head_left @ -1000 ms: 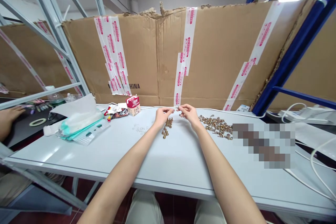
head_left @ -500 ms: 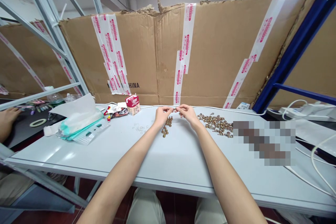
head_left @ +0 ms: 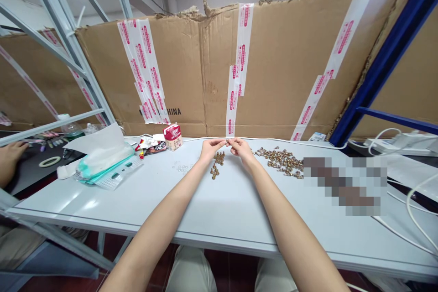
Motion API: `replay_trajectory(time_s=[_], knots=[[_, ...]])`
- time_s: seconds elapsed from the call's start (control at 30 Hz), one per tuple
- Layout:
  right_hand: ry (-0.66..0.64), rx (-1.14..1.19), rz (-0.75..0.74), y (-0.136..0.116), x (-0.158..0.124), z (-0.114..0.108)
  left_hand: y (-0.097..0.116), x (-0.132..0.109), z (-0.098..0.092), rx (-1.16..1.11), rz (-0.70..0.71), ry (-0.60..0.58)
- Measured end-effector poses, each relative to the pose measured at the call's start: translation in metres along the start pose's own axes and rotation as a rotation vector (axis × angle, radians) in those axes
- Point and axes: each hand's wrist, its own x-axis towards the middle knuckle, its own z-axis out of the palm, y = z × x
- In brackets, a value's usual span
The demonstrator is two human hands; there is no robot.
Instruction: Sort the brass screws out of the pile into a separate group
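My left hand (head_left: 211, 148) and my right hand (head_left: 240, 149) meet fingertip to fingertip above the far half of the table. Both are closed in a pinch. Between them shows a tiny metal piece (head_left: 227, 142) that looks like one of the screws; the fingers cover most of it. Just below my hands, a small group of brass-coloured screws (head_left: 219, 159) stands on the tabletop. A larger loose heap of similar screws (head_left: 285, 160) lies right of my right hand. Small clear rings (head_left: 183, 167) are scattered left of my left hand.
A grey-white table (head_left: 226, 210) backs onto a taped cardboard wall (head_left: 185, 68). Left are a drink carton (head_left: 173, 137), wrappers (head_left: 152, 145) and a teal-and-white plastic pack (head_left: 106, 164). White cables (head_left: 407, 242) run at right. Another person's hand (head_left: 12, 155) rests at far left.
My right hand has moved slightly left, and its fingers have closed in against my left fingertips around the tiny piece. The screws and rings on the table lie as before.
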Motion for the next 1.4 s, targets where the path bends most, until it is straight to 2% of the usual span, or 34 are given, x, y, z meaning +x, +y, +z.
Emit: replay_trajectory(time_s=[0.1,0.3,0.53,0.7,0.87,1.0,1.1,1.23,1.3,1.4], knots=[[0.014,0.015,-0.015,0.001,0.0,0.004,0.0,0.0,0.002,0.007,0.034,0.012],[0.126,-0.047,-0.061,0.001,0.0,0.009,0.0,0.001,0.003,0.08,0.103,0.08],[0.093,-0.111,-0.154,0.0,0.003,0.007,0.001,0.002,0.003,0.042,0.085,0.158],[0.072,-0.153,-0.211,0.005,0.003,0.011,0.006,-0.001,0.008,-0.085,0.038,0.21],[0.074,-0.243,-0.281,0.005,0.001,0.013,0.005,-0.003,0.013,-0.14,0.053,0.189],[0.104,-0.342,-0.311,0.001,-0.001,0.013,0.007,-0.002,0.013,-0.092,0.105,0.174],[0.116,-0.245,-0.292,-0.002,-0.002,0.016,0.009,-0.003,0.013,-0.033,0.147,0.159],[0.08,-0.098,-0.16,-0.002,0.0,0.02,0.009,-0.006,0.015,0.009,0.177,0.146],[0.051,-0.087,-0.123,-0.001,0.0,0.021,0.009,-0.007,0.015,0.006,0.176,0.154],[0.051,-0.153,-0.149,-0.001,-0.001,0.019,0.009,-0.006,0.013,-0.012,0.162,0.175]])
